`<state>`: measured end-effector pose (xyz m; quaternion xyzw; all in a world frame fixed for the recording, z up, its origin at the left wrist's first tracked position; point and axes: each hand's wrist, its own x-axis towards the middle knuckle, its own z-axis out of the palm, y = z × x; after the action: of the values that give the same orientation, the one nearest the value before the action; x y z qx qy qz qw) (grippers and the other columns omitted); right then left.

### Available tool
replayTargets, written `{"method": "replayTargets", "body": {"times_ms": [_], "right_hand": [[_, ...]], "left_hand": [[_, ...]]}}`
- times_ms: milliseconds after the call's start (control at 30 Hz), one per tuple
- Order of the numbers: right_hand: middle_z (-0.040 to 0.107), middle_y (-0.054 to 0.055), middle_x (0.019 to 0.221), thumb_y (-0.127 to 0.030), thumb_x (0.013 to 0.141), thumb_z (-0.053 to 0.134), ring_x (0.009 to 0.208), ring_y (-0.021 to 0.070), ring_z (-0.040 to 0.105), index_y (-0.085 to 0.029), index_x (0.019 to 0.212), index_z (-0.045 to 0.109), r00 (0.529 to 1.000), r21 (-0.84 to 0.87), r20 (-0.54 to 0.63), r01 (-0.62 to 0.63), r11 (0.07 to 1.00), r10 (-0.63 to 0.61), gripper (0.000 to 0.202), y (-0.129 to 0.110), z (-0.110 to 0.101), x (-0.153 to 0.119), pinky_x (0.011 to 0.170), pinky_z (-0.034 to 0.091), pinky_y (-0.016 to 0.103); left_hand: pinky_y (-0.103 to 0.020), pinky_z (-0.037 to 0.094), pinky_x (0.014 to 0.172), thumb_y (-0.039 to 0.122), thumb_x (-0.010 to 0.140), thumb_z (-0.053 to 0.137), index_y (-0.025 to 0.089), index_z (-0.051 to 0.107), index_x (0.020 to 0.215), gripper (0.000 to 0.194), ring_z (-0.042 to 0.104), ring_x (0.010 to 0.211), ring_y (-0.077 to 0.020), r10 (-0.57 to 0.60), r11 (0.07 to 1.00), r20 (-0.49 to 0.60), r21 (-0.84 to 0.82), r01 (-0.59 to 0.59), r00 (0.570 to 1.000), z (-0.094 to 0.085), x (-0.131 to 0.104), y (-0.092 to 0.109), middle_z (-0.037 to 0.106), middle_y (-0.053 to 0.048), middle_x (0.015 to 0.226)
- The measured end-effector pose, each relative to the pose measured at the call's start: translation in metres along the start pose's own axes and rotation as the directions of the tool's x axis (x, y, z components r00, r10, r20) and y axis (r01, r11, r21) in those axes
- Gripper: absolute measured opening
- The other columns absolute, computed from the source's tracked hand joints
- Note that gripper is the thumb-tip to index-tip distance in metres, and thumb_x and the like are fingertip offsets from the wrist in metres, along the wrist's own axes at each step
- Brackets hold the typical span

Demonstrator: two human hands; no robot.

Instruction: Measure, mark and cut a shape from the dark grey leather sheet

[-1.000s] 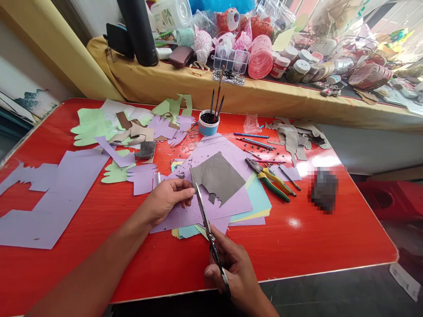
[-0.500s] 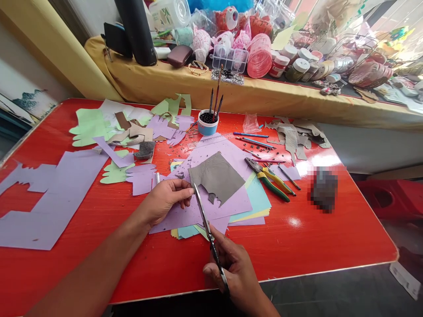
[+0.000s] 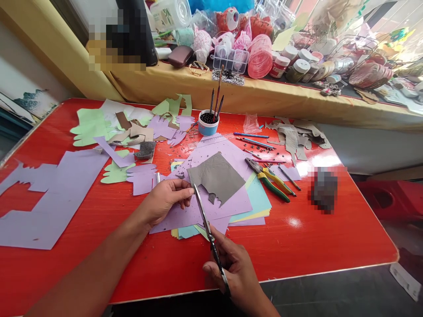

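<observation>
In my right hand (image 3: 231,266) are scissors (image 3: 209,231), their blades pointing up and left, nearly closed. The tips reach my left hand (image 3: 172,196), whose thumb and fingers are pinched together; what they hold is too small to make out. Just beyond the tips lies a dark grey leather-like sheet (image 3: 221,174) with a jagged cut lower edge, and a small grey scrap (image 3: 212,198) sits by that edge. Beneath are purple sheets (image 3: 231,211) on a stack of blue and yellow paper (image 3: 254,200).
Pliers (image 3: 272,187), brushes and small dark rings lie to the right of the sheets. A white-blue cup (image 3: 208,125) holds dark beads and upright tools. Purple paper (image 3: 62,198) and green cutouts (image 3: 90,125) lie left. Jars (image 3: 299,68) crowd the back ledge.
</observation>
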<state>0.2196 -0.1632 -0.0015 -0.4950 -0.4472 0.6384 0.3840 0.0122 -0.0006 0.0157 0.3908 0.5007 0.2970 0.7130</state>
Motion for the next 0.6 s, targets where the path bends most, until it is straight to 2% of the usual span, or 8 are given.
{"method": "replayTargets", "body": {"times_ms": [200, 367, 467, 600], "right_hand": [[0.032, -0.007, 0.064, -0.062, 0.088, 0.080, 0.055, 0.0097, 0.023, -0.019, 0.157, 0.056, 1.000, 0.053, 0.005, -0.026, 0.998, 0.026, 0.085, -0.0012, 0.0015, 0.0002, 0.048, 0.020, 0.024], [0.039, -0.007, 0.061, -0.066, 0.084, 0.083, 0.051, 0.0093, 0.026, -0.017, 0.161, 0.051, 0.996, 0.089, 0.026, -0.091, 0.992, 0.089, 0.097, -0.0023, 0.0006, -0.0006, 0.044, 0.023, 0.022], [0.041, -0.007, 0.062, -0.064, 0.083, 0.084, 0.052, 0.0094, 0.027, -0.018, 0.161, 0.050, 0.994, 0.115, 0.049, -0.101, 0.988, 0.096, 0.097, -0.0047, 0.0003, 0.0003, 0.044, 0.023, 0.022], [0.035, -0.008, 0.063, -0.061, 0.083, 0.086, 0.055, 0.0098, 0.026, -0.020, 0.159, 0.053, 0.996, 0.125, 0.040, -0.087, 0.988, 0.083, 0.092, -0.0075, 0.0017, 0.0022, 0.048, 0.023, 0.023]], "left_hand": [[-0.026, 0.045, 0.054, 0.039, 0.063, 0.090, 0.017, 0.071, 0.073, 0.031, 0.056, 0.053, -0.0120, -0.011, 1.000, -0.017, 0.015, 0.011, 1.000, 0.0014, -0.0009, 0.0029, 0.067, 0.001, 0.059], [-0.026, 0.045, 0.052, 0.039, 0.063, 0.089, 0.016, 0.071, 0.073, 0.031, 0.055, 0.052, -0.0123, -0.012, 1.000, -0.021, 0.028, 0.012, 1.000, 0.0014, -0.0020, 0.0050, 0.066, 0.001, 0.058], [-0.026, 0.045, 0.052, 0.040, 0.062, 0.090, 0.016, 0.071, 0.073, 0.032, 0.055, 0.051, -0.0122, -0.023, 0.999, -0.018, 0.035, 0.024, 1.000, 0.0007, -0.0025, 0.0050, 0.065, 0.001, 0.058], [-0.026, 0.045, 0.051, 0.040, 0.063, 0.091, 0.016, 0.071, 0.073, 0.033, 0.056, 0.051, -0.0121, -0.027, 0.998, -0.013, 0.049, 0.027, 1.000, -0.0005, -0.0026, 0.0046, 0.065, 0.001, 0.058]]}}
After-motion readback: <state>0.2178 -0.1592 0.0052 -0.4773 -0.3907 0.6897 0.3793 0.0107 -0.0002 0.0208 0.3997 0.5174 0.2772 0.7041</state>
